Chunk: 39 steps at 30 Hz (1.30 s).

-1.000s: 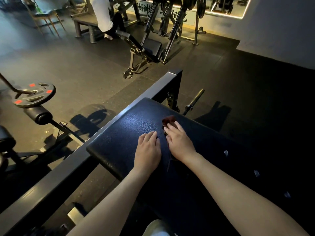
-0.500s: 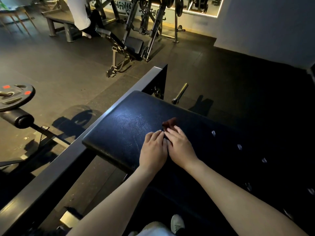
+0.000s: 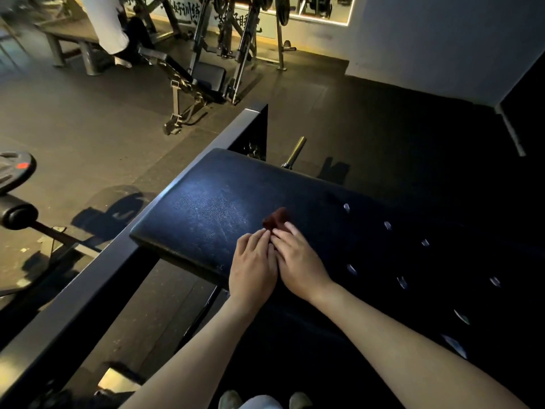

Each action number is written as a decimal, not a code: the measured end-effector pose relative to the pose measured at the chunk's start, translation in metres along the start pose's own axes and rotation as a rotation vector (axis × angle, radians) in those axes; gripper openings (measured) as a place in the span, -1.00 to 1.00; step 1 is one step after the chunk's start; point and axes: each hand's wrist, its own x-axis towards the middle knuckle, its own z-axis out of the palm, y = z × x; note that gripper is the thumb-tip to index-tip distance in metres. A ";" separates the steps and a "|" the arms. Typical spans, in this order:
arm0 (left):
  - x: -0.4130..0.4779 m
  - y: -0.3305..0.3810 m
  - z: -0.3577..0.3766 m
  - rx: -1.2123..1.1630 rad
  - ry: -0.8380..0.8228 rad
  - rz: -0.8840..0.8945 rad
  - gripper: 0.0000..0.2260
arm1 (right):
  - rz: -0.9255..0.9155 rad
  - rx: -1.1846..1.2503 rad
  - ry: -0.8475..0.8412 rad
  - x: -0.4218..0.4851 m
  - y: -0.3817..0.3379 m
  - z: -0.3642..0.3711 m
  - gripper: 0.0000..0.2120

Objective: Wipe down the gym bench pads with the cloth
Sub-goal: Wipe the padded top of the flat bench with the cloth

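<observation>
A black padded bench pad point(image 3: 206, 208) fills the middle of the head view, its left part lit and its right part in shadow. A small dark red cloth point(image 3: 275, 219) lies on the pad, partly covered by my fingers. My right hand point(image 3: 298, 259) lies flat on the cloth's near part with fingers straight. My left hand point(image 3: 253, 265) presses flat on the pad right beside it, fingertips touching the cloth's edge. Both hands are side by side, touching each other.
A dark metal frame beam point(image 3: 97, 270) runs diagonally along the pad's left side. A metal bar point(image 3: 295, 152) pokes out beyond the pad. A weight plate point(image 3: 14, 172) is at the left. Farther off stand an incline bench point(image 3: 188, 75) and a seated person point(image 3: 107, 25).
My left hand has slid right until it touches my right hand at the cloth. The view has shifted, so the pad sits a little more to the right.
</observation>
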 end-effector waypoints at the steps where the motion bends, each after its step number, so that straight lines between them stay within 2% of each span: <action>1: -0.002 0.002 0.001 -0.002 -0.006 -0.032 -0.75 | -0.049 0.008 -0.027 -0.002 0.004 -0.003 -0.65; 3: -0.006 0.001 0.005 0.015 -0.059 -0.117 -0.72 | -0.113 -0.037 -0.023 0.006 0.023 -0.014 -0.66; 4: -0.009 0.002 0.006 0.019 -0.093 -0.168 -0.68 | -0.086 -0.071 0.011 0.013 0.034 -0.020 -0.66; 7: -0.013 0.009 0.007 0.030 -0.142 -0.280 -0.60 | 0.151 -0.105 0.036 0.029 0.059 -0.034 -0.58; 8: -0.014 0.012 0.006 0.041 -0.132 -0.302 -0.60 | 0.158 -0.106 0.020 0.029 0.060 -0.031 -0.56; 12: -0.019 0.020 0.005 0.090 -0.077 -0.374 -0.61 | -0.073 -0.022 -0.045 0.013 0.026 -0.011 -0.59; 16: -0.028 0.023 0.002 0.246 -0.136 -0.410 -0.60 | -0.234 0.045 -0.193 0.006 0.016 -0.010 -0.61; 18: -0.031 0.026 0.000 0.245 -0.117 -0.461 -0.61 | -0.224 0.000 -0.196 0.020 0.029 -0.016 -0.60; 21: -0.033 0.028 -0.003 0.246 -0.104 -0.525 -0.60 | -0.025 -0.066 -0.183 0.040 0.041 -0.023 -0.53; 22: -0.035 0.027 -0.004 0.267 -0.112 -0.531 -0.59 | -0.009 -0.075 -0.185 0.041 0.037 -0.020 -0.51; 25: -0.041 0.016 -0.012 0.319 -0.197 -0.551 -0.53 | -0.152 -0.025 -0.202 0.022 0.011 -0.004 -0.56; 28: -0.046 -0.001 -0.018 0.378 -0.328 -0.456 -0.50 | -0.288 0.059 -0.276 0.006 -0.003 0.007 -0.59; 30: -0.041 -0.009 -0.023 0.310 -0.294 -0.537 -0.46 | -0.318 0.082 -0.264 0.019 -0.001 0.006 -0.60; 32: -0.037 -0.012 -0.027 0.228 -0.225 -0.620 -0.44 | -0.211 0.075 -0.192 0.040 0.003 0.006 -0.58; 34: -0.037 -0.010 -0.032 0.187 -0.192 -0.587 -0.48 | -0.035 0.044 -0.189 0.057 0.003 0.006 -0.54; 35: -0.039 -0.011 -0.034 0.174 -0.179 -0.544 -0.50 | -0.007 0.016 -0.197 0.061 -0.002 0.009 -0.53; 39: -0.039 -0.031 -0.046 0.010 -0.129 -0.603 -0.49 | -0.139 0.055 -0.243 0.050 -0.038 0.031 -0.58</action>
